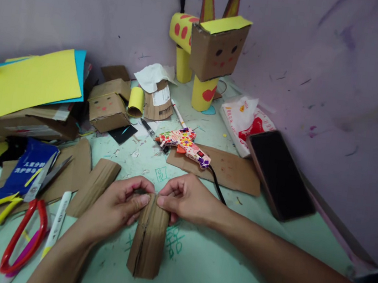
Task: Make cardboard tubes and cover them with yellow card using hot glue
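A folded cardboard tube [153, 252] with a seam running down its length lies on the pale green table in front of me. My left hand [128, 202] pinches its far end on the left side of the seam. On the right side of that end, my right hand [185, 198] pinches the cardboard between thumb and fingers. The two hands almost meet at the top of the seam. Just beyond them rests a flower-patterned hot glue gun [185, 143], lying on a flat cardboard strip [230, 167]. Another folded cardboard piece [95, 187] lies left of my left hand.
Scissors [40, 215] with yellow and red handles and a white marker [58, 222] lie at left. A cardboard animal [217, 48] stands against the wall. A phone [279, 173] leans on a tissue pack [241, 120] at right. Yellow paper [31, 81] tops a stack at far left.
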`<state>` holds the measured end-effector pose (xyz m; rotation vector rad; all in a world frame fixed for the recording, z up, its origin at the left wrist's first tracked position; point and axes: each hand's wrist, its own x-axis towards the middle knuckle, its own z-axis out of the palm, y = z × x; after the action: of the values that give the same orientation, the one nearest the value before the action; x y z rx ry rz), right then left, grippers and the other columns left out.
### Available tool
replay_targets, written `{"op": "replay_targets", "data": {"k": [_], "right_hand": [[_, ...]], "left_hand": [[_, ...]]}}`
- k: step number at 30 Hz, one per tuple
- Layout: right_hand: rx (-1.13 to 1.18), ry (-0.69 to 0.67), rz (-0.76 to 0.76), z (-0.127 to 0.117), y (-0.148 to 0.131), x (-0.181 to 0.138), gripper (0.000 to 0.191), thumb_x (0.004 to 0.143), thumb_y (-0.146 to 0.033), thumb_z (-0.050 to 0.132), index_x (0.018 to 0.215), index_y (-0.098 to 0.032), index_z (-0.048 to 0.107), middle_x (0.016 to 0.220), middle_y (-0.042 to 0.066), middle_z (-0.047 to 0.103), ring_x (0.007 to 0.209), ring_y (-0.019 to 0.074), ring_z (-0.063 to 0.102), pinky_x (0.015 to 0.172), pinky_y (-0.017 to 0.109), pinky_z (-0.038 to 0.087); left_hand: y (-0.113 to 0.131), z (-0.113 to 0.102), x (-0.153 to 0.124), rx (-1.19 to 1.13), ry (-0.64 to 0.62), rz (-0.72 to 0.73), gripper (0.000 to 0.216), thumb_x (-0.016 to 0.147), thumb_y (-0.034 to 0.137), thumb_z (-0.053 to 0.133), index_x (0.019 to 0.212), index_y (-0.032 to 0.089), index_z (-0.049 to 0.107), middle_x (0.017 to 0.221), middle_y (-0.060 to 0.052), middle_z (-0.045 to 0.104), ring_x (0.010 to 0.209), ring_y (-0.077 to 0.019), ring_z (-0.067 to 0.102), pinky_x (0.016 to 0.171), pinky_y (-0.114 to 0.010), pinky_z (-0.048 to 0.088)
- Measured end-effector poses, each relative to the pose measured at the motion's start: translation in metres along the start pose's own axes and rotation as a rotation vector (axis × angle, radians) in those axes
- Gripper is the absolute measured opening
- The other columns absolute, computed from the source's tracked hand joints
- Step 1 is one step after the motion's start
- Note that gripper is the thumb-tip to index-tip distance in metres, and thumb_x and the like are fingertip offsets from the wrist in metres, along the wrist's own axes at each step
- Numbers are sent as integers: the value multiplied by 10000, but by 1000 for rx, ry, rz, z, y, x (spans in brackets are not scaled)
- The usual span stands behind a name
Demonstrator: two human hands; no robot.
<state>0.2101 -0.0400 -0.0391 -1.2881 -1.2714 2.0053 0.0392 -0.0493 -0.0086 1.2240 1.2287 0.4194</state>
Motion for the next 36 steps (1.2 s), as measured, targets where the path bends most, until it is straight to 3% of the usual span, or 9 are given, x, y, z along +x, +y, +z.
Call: {"op": "replay_targets", "data": {"k": [12,17,20,26,30,33,36], "right_hand": [[-131,87,-18,4,7,1,81,655,-148,552,593,-161,602,443,-40,534,350,84,494,323,168,363],[-88,77,-27,4,6,0,91,669,-142,560,583,-169,572,426,-57,502,329,80,465,315,180,353],[-68,68,-40,4,6,0,105,683,-123,559,590,-172,560,420,-68,486,327,74,456,322,176,342],[-25,-2,-37,1,4,-2,103,714,-128,550,619,-167,562,421,-67,494,340,72,453,331,175,344],[-14,-9,-63,1,3,-3,154,682,-235,662,596,-162,557,422,-68,498,346,56,433,329,160,327],[17,1,-51,4,2,-4,206,676,-261,684,569,-163,537,375,-85,462,317,45,403,306,146,303],[80,16,-24,6,-1,-4,178,704,-188,644,565,-157,537,366,-83,473,297,42,417,305,141,326]], "left_hand": [[-17,5,6,-82,96,15,323,691,458,653,762,155,566,578,53,494,354,-22,306,337,-164,208],[-7,7,6,144,134,42,214,716,360,584,736,147,574,668,-1,566,513,-84,444,478,-211,360],[0,8,6,286,134,34,223,717,365,536,734,147,577,665,-19,579,594,-132,484,534,-243,384],[3,10,2,405,117,41,222,751,339,480,814,151,580,753,-49,617,693,-179,538,616,-289,417],[2,13,2,403,182,99,247,733,298,496,931,154,528,791,-48,592,760,-199,561,632,-301,442],[1,15,2,399,190,132,297,757,289,502,1026,162,507,773,-20,568,712,-175,561,590,-277,443],[3,10,-3,334,156,153,395,805,285,472,1188,190,462,915,-33,592,581,-113,535,519,-249,446]]}}
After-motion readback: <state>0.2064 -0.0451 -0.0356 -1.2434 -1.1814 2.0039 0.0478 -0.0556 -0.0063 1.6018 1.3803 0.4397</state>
